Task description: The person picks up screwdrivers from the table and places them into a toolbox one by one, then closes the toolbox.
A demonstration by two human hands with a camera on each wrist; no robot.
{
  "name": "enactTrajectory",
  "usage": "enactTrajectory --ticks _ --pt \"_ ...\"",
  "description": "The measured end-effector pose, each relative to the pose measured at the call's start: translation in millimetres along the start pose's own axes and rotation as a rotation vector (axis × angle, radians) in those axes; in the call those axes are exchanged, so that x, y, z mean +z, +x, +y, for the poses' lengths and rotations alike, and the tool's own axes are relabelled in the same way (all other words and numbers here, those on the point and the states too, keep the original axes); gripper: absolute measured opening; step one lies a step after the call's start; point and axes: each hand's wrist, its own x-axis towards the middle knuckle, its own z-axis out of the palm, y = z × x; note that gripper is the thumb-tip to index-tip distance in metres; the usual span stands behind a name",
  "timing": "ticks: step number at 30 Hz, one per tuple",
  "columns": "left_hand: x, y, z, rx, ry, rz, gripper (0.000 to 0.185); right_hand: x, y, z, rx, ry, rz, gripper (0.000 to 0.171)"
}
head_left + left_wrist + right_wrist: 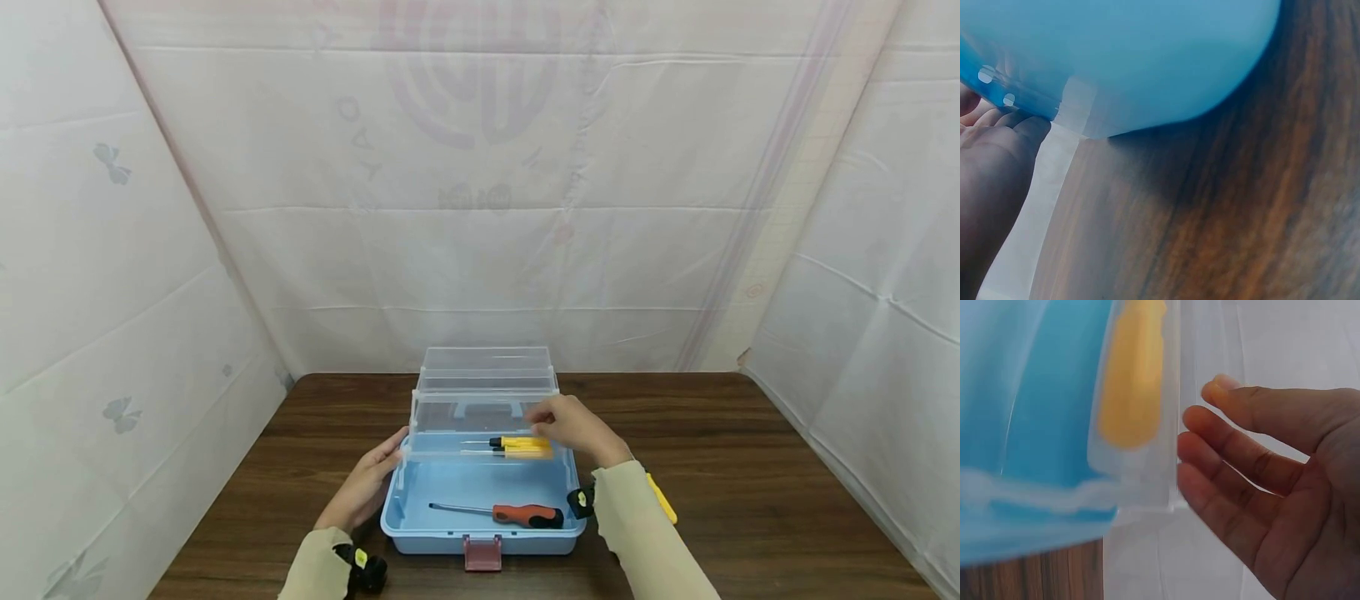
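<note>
toolbox (420, 521) stood open on table (750, 467), lid up at back. red-handled screwdriver (525, 516) lay in blue base, nearest. left hand (367, 483) rested flat-fingered on box's left wall, gripping nothing. above, clear tray (480, 421) held yellow screwdrivers (521, 447); right hand (573, 427) touched tray's right end, fingers relaxed, not clenched. judged: tools stowed, tray and lid unclosed. right wrist view alone showed fingers (1210, 456) beside tray wall; head view alone showed whole layout.
</note>
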Motion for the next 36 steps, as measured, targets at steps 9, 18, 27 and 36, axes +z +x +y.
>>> enactTrajectory --ticks 9,18,27,36 --pt "0.5 -1.6 1.6 0.006 -0.006 -0.002 0.055 -12.6 -12.3 21.4 0.034 -0.002 0.065 0.023" --pt "-0.9 -2.2 0.6 -0.001 -0.003 0.006 0.058 -19.7 -30.1 44.9 0.102 -0.014 0.083 0.024" --pt "-1.1 -1.6 -0.2 -0.011 -0.013 0.025 0.060 -23.5 -48.9 67.1 0.179 0.008 0.073 0.024" --pt "-0.8 -1.8 -0.6 -0.001 0.000 0.023 0.060 -28.6 -67.8 86.3 0.206 0.028 0.069 0.026"
